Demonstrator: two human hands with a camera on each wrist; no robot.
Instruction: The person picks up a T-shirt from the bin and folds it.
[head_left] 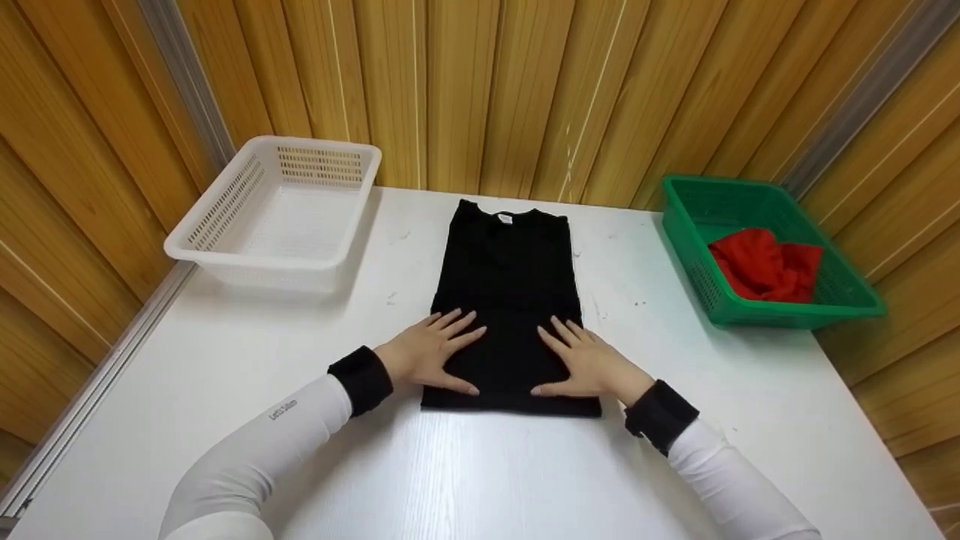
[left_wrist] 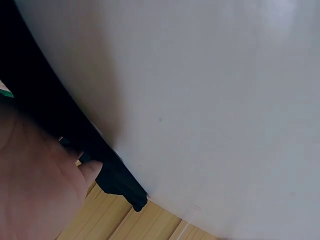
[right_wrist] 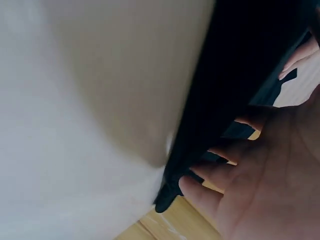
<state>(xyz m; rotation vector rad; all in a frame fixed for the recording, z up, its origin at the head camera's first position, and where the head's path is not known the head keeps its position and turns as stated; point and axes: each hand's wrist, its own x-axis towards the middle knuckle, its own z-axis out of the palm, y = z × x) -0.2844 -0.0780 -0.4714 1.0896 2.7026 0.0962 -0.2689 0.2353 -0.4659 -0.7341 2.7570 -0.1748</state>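
A black garment (head_left: 510, 277), folded into a long rectangle, lies flat on the white table with its neckline and a small white label toward the wall. My left hand (head_left: 435, 352) rests on its lower left side, fingers spread and fairly straight. On the lower right side lies my right hand (head_left: 589, 364), also with spread fingers. Both thumbs point inward, just above the garment's near edge. In the left wrist view the palm of the left hand (left_wrist: 40, 175) is beside the dark cloth (left_wrist: 55, 95). The right wrist view shows the right hand (right_wrist: 265, 175) along the garment's other side (right_wrist: 220, 85).
At the back left of the table (head_left: 480, 480) stands a white plastic basket (head_left: 262, 262). A green basket (head_left: 795, 315) at the right holds a red cloth (head_left: 765, 262). Wood-patterned panels (head_left: 457, 97) wall in the back and both sides.
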